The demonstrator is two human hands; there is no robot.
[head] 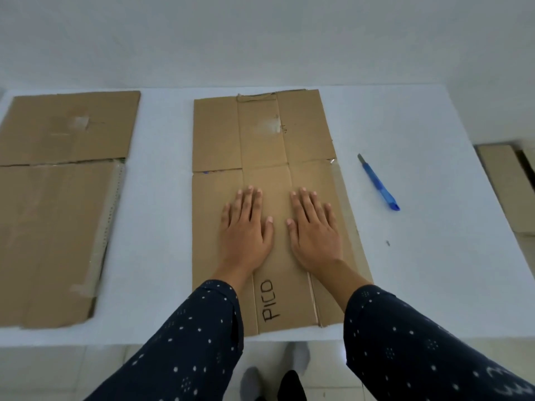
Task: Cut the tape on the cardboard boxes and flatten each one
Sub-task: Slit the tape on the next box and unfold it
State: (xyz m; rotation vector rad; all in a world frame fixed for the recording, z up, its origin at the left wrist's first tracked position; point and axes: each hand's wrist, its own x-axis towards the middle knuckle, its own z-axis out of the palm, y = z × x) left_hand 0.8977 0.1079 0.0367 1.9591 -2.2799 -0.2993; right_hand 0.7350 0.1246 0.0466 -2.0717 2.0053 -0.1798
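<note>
In the middle of the white table (405, 125) lies the flattened cardboard box (260, 140), flaps spread out, its long side running away from me and its near edge at the table's front edge. My left hand (246, 230) and my right hand (314, 230) are both pressed palm-down on its central panel, side by side, fingers straight and together, gripping nothing. "PICO" is written in black marker just below my wrists. Clear tape (337, 175) runs along the box's right edge. Right of the box, apart from it, a blue utility knife (379, 183) rests on the table. Far left sits a second flattened box (58, 212), and more cardboard (503, 183) is down past the table's right side.
</note>
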